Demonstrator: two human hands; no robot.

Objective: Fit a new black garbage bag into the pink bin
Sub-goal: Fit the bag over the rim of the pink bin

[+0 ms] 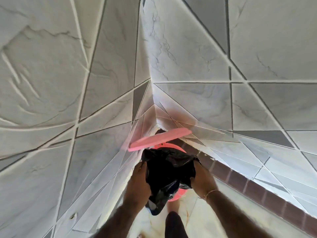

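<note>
Corner of two grey marble-look tiled walls (197, 48); dark brown tile skirting (257, 188) along right base; pale glossy floor (197, 219); bright, even light.

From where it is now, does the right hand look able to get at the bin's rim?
Probably yes: the right hand grips the black bag directly above the pink bin, whose raised lid leaves the rim open, though the bag hides most of it.

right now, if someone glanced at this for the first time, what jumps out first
Low in the middle, two bare hands, the left hand and the right hand, grip a crumpled black garbage bag from either side. Just behind it the pink bin sits in the corner with its pink lid raised. All around, pale marble-patterned wall tiles fill the view.
</note>
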